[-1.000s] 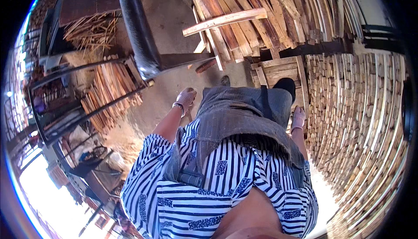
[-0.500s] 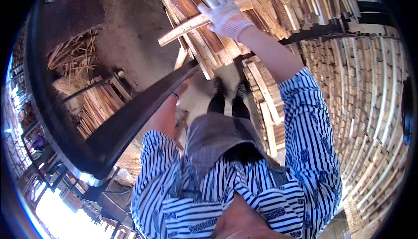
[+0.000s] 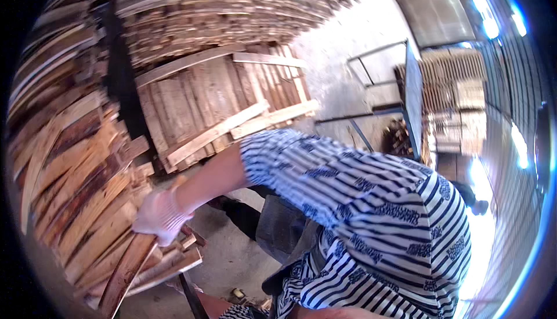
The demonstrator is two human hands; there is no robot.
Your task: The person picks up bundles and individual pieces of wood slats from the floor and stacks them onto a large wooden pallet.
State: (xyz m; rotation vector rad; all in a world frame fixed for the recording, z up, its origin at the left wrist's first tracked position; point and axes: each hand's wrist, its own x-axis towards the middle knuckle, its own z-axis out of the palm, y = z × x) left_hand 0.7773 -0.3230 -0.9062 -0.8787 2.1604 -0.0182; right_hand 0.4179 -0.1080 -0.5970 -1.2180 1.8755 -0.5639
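Observation:
My right hand (image 3: 161, 217), in a pale knit glove, is closed round the end of a wooden strip (image 3: 127, 272) with reddish-brown bark on it. From the glove the strip runs down to the lower edge of the view. Under and beside it lies a pile of rough wooden slats (image 3: 93, 191). My left hand (image 3: 181, 285) is mostly hidden near the lower edge, beside a dark bar (image 3: 191, 298); its fingers do not show clearly. Only a bit of the left forearm and striped sleeve comes into view there.
Stacked boards (image 3: 197, 107) with loose slats on top stand beyond my right arm. Behind them rises a tall wall of stacked wood (image 3: 232, 11). A blue-grey metal frame (image 3: 413, 98) stands at the right, before bundled wood stacks (image 3: 458, 92). Concrete floor (image 3: 220, 261) lies around my feet.
The view has swung round strongly to the right. My right hand still grips a wooden strip, now by its end and lower left in view. The left hand has become mostly hidden.

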